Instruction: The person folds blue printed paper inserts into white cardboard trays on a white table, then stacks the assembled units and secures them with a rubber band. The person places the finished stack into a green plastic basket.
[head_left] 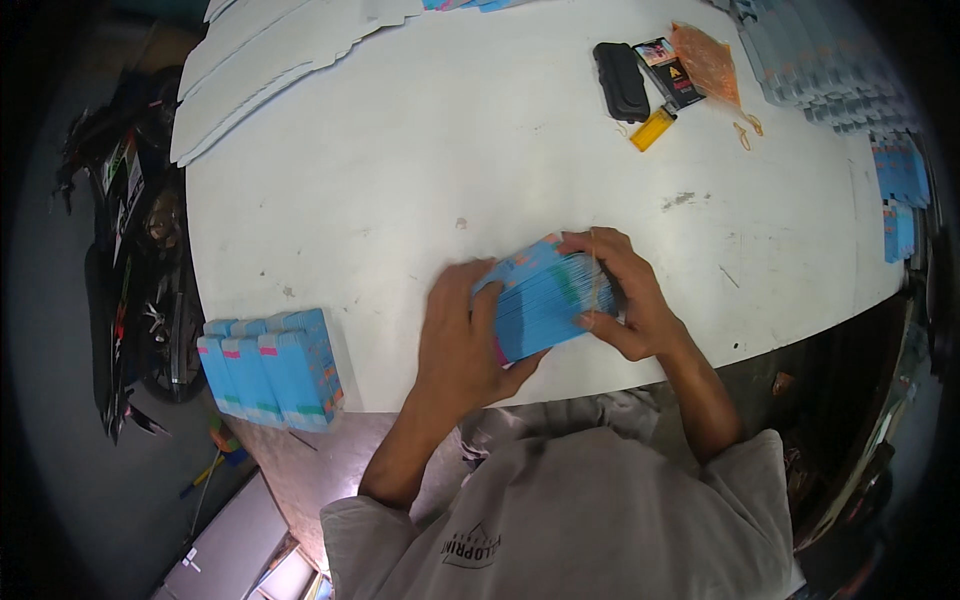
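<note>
A thick stack of blue printed cards (540,312), with orange marks on one side and a green band, is held just over the near part of the white table (400,210). My left hand (452,335) is closed round its left end, thumb at the near side. At the right end, my right hand (632,300) grips the stack between the thumb and fingers. A thin, pale strand like a rubber band (594,250) runs by the right fingers; whether it circles the stack I cannot tell. The undersides of the cards are hidden.
Bundled blue stacks (268,368) stand at the table's near left corner. White sheets (270,70) lie far left. Far right are a black case (621,82), a yellow lighter (653,130), an orange bag (706,62) and grey stacks (815,60). A motorcycle (135,240) stands left.
</note>
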